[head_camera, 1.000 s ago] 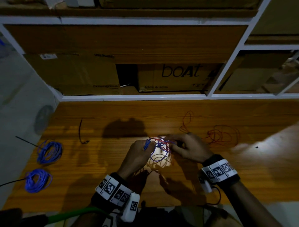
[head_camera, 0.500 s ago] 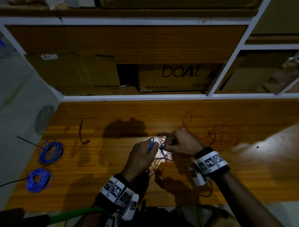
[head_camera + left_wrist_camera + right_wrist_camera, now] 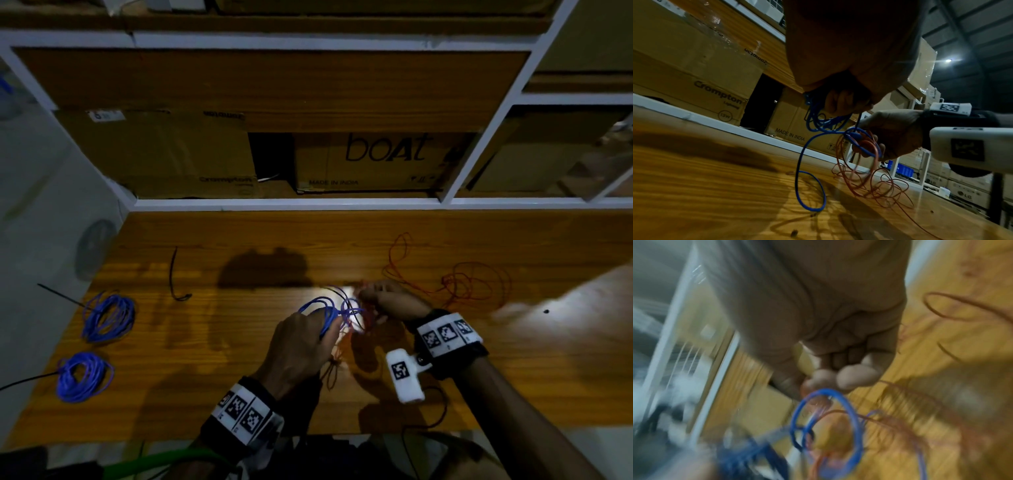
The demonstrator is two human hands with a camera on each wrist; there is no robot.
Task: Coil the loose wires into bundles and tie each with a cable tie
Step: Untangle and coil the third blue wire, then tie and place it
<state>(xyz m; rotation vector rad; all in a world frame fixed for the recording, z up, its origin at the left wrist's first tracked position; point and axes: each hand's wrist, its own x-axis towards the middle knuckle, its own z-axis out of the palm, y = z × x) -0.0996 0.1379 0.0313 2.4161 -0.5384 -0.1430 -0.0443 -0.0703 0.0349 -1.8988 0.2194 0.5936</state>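
Above the wooden table (image 3: pixel 239 342), my left hand (image 3: pixel 301 339) grips several loops of blue wire (image 3: pixel 329 308); the same blue wire (image 3: pixel 818 123) hangs from its curled fingers down to the table. My right hand (image 3: pixel 387 298) pinches a tangle of blue and red wire (image 3: pixel 861 142) close beside it. The right wrist view is blurred, with a blue loop (image 3: pixel 828 426) below the curled fingers (image 3: pixel 855 374). Loose red wire (image 3: pixel 472 284) trails off to the right on the table. Two tied blue bundles (image 3: pixel 108 317) (image 3: pixel 82 375) lie at the left, black tie tails sticking out.
A loose black cable tie (image 3: pixel 174 277) lies left of centre. A white-framed shelf (image 3: pixel 291 204) with cardboard boxes (image 3: pixel 376 161) bounds the table's far edge. The table's left edge drops to a grey floor (image 3: pixel 41 212). A green hose (image 3: pixel 161 466) runs along the near edge.
My right hand has moved up and to the right, away from the left hand. The blue loops are drawn out between the two hands. The left hand stays nearly in place.
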